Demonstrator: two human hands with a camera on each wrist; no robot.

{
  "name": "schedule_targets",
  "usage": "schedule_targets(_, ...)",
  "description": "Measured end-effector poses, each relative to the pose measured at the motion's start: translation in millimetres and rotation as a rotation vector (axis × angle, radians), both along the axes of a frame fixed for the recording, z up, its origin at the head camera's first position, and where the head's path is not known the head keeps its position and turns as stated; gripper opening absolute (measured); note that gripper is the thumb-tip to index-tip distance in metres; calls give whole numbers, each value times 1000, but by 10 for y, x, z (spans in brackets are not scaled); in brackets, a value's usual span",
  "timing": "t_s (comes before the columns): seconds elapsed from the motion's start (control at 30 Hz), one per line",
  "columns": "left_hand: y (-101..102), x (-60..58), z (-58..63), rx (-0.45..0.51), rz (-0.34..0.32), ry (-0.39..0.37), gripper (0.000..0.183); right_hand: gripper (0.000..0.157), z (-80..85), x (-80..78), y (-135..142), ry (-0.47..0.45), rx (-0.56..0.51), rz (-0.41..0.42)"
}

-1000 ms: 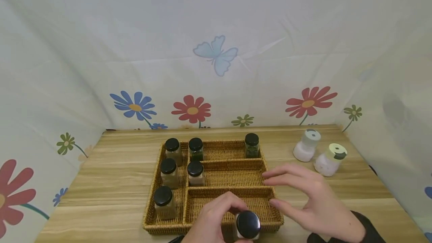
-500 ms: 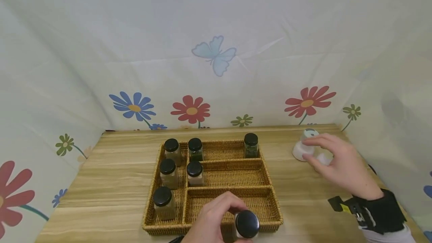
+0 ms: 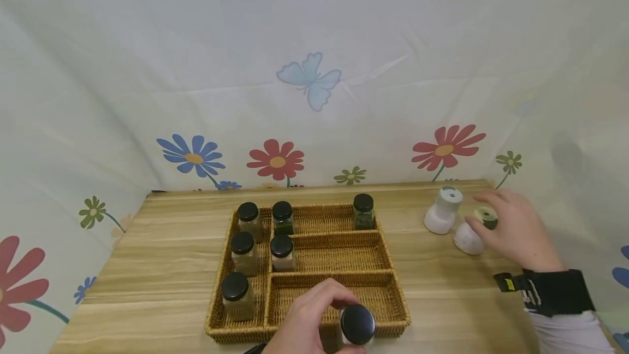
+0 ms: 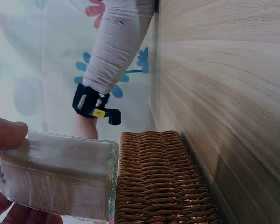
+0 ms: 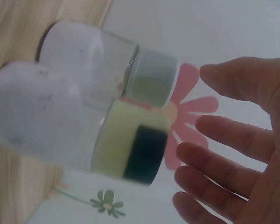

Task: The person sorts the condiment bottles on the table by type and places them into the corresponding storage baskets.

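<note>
My left hand (image 3: 307,321) grips a glass spice jar with a black lid (image 3: 357,324) just in front of the wicker tray (image 3: 339,273). In the left wrist view the glass jar (image 4: 56,186) shows a pale brown powder inside, and its base is close to the wicker wall. My right hand (image 3: 523,231) is around the yellow-green cap of a shaker bottle (image 3: 469,239) filled with white contents. Seen from the right wrist, thumb and fingers (image 5: 224,168) are spread and apart from that cap. A second shaker bottle with a pale cap (image 3: 440,216) stands beside it.
Several black-lidded jars stand in the tray: a column in the left compartment, including a front jar (image 3: 238,302), and others in the back and middle rows. A jar of green herbs (image 3: 363,213) is at the back right. A flowered cloth (image 3: 314,124) hangs behind the wooden table (image 3: 162,266).
My right hand has moved right and away from above the tray's right side, past the pale-capped shaker, to the yellow-green-capped one. My left hand keeps its grip on the jar in place.
</note>
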State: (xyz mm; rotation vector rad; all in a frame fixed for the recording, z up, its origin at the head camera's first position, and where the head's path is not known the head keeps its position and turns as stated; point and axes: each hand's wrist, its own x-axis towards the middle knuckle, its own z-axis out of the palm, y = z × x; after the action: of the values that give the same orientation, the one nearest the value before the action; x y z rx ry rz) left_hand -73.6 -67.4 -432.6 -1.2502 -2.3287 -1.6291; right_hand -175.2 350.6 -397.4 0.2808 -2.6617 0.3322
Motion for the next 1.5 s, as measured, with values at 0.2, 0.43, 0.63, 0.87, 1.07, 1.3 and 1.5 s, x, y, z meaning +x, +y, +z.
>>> schedule_targets(0.2, -6, 7, 13, -5, 13, -23, 45, 71, -84, -45, 124, -100, 64, -60)
schedule_targets(0.43, -10, -10, 4, -2, 10, 10, 45, 75, -122, -68, 211, -229, 76, -74)
schedule_targets(0.63, 2, -20, -10, 19, 10, 91, 48, 73, -114, -57, 230, -261, 54, -55)
schedule_targets(0.87, 7, -23, 44, 15, 46, 115, 48, 66, -107, -51, 219, -227, 39, -41)
schedule_targets(1.07, -1, -26, 139, -14, 63, 58, 45, 61, -100, -51, 196, -206, 25, -40)
schedule_targets(1.3, -37, -84, 362, -73, 60, 141, 47, 59, -95, -36, 185, -220, 8, -55)
schedule_targets(1.5, -67, -179, 598, -163, 41, 156, 47, 61, -69, -27, 160, -246, -25, -80)
